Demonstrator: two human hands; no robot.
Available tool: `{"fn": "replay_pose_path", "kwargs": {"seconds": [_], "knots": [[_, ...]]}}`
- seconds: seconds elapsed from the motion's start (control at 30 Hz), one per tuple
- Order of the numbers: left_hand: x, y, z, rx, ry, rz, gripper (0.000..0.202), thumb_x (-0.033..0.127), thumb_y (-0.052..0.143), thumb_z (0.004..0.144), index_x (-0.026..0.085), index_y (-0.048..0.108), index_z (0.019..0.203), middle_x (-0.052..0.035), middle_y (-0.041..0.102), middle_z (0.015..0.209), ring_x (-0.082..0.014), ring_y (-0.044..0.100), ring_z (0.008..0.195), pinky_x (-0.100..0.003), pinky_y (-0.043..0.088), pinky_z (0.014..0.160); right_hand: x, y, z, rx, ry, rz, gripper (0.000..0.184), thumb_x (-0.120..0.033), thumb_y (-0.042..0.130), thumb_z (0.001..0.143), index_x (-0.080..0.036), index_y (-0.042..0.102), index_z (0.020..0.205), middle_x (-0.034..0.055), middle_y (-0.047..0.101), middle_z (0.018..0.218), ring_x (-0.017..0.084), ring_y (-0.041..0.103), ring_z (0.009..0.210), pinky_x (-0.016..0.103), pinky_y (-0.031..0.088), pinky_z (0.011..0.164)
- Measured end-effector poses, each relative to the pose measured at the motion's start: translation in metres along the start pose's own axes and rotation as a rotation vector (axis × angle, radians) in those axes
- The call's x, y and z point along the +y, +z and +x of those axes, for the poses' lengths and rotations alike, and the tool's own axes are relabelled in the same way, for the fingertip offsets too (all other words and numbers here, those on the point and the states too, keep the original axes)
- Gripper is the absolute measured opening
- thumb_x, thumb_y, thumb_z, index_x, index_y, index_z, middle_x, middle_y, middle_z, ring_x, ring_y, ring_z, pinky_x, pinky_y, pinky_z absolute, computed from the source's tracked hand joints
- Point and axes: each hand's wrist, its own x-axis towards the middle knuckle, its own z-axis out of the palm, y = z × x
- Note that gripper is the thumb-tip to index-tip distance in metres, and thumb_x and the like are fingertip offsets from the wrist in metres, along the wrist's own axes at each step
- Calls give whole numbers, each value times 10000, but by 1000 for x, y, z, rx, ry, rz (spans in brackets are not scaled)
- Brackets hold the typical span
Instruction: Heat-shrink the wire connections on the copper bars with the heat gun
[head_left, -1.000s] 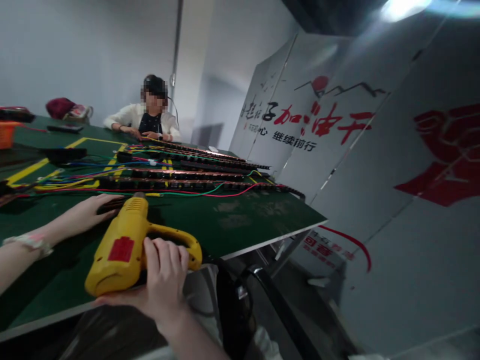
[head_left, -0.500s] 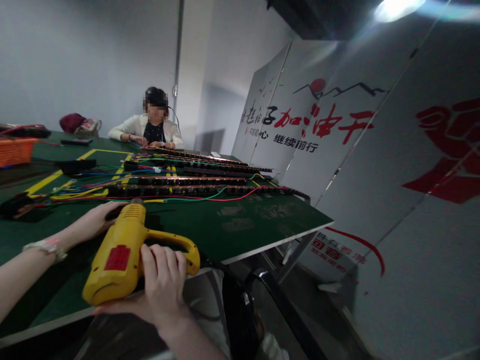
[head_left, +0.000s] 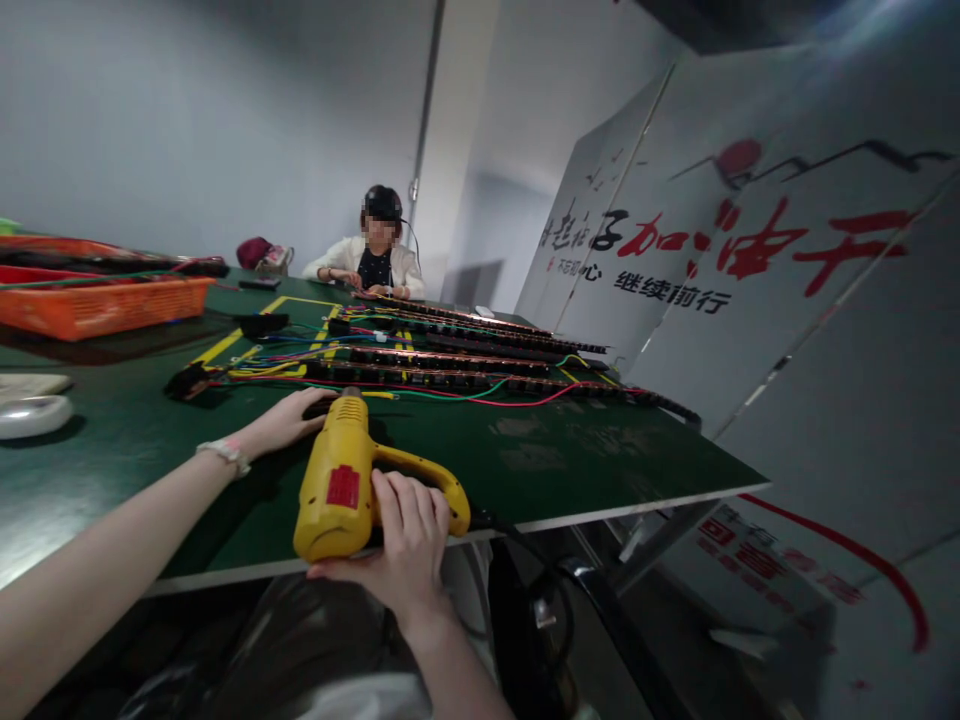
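A yellow heat gun (head_left: 341, 485) with a red label rests near the table's front edge, its nozzle toward the wire bundles. My right hand (head_left: 412, 530) is closed on its body, fingers inside the handle loop and thumb under the rear end. My left hand (head_left: 289, 420) reaches over the table just left of the nozzle, fingers stretched forward and thumb apart. The gun hides its fingertips, and a dark area shows between finger and thumb. Just beyond lie long black wiring strips (head_left: 450, 378) with red, green, yellow and blue wires and a black connector (head_left: 189, 380).
The green table (head_left: 555, 470) has yellow tape lines. An orange basket (head_left: 105, 305) and a white rounded object (head_left: 34, 415) are on the left. A co-worker (head_left: 375, 255) sits across the table. The gun's black cable (head_left: 517, 535) runs off by the chair armrest (head_left: 600, 600).
My view has swung left, so more of the basket and a white object show. My hands and the heat gun keep about the same places relative to the table.
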Motion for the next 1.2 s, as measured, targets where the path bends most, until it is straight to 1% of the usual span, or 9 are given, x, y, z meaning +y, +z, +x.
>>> {"fn": "replay_pose_path", "kwargs": {"seconds": [0.07,0.23,0.4,0.5,0.63,0.77,0.87,1.03,1.2], "knots": [[-1,0,0,2,8,2,627,546,449,744,129,535,1206,-132,586,1246,-259,544,1158,-400,406,1044,1,-2,2,17,1,13,875,-852,452,648,-155,589,1160,91,670,1041,213,593,975,354,324,953],[-6,2,-1,13,21,27,608,534,447,772,138,532,1225,-126,575,1264,-256,529,1178,-420,392,1062,8,-7,2,-6,-15,7,882,-852,459,645,-151,600,1160,99,668,1058,221,593,986,362,323,954],[-11,3,-1,33,34,1,597,565,468,769,157,557,1196,-120,580,1262,-263,534,1177,-428,396,1062,20,-10,2,22,-44,14,913,-867,401,658,-132,607,1158,114,665,1045,229,589,979,376,329,946],[-11,4,-1,32,33,-10,617,584,470,767,149,557,1196,-128,583,1252,-266,540,1169,-428,400,1060,26,-14,3,20,-58,-14,912,-868,389,663,-129,616,1147,120,668,1042,230,594,966,379,334,931],[-10,4,-2,30,40,-33,652,610,469,773,142,540,1221,-135,577,1262,-269,542,1169,-430,410,1054,34,-21,4,-18,-86,-61,890,-850,396,684,-122,618,1144,125,673,1048,229,601,957,372,337,919],[-9,3,-3,37,40,-35,649,629,477,774,154,550,1210,-128,585,1253,-270,553,1154,-425,424,1040,45,-26,4,9,-86,-88,885,-852,359,701,-124,627,1127,118,682,1022,227,608,938,367,340,904],[-8,3,-2,44,37,-30,643,635,480,776,158,562,1199,-118,600,1227,-261,569,1130,-411,439,1025,56,-30,4,1,-98,-109,879,-850,367,700,-126,630,1124,118,684,1019,222,610,933,358,344,894],[-9,4,-2,47,53,-7,601,588,478,801,166,556,1221,-101,611,1208,-241,579,1110,-389,448,1013,66,-35,3,-16,-106,-132,873,-840,399,697,-119,628,1133,118,684,1029,219,607,930,356,344,894],[-9,3,-2,41,43,26,577,550,490,814,166,547,1241,-99,599,1237,-238,561,1137,-392,429,1033,63,-32,-2,-8,-62,-134,887,-847,373,701,-126,623,1152,123,676,1052,232,602,958,375,342,909]]}}
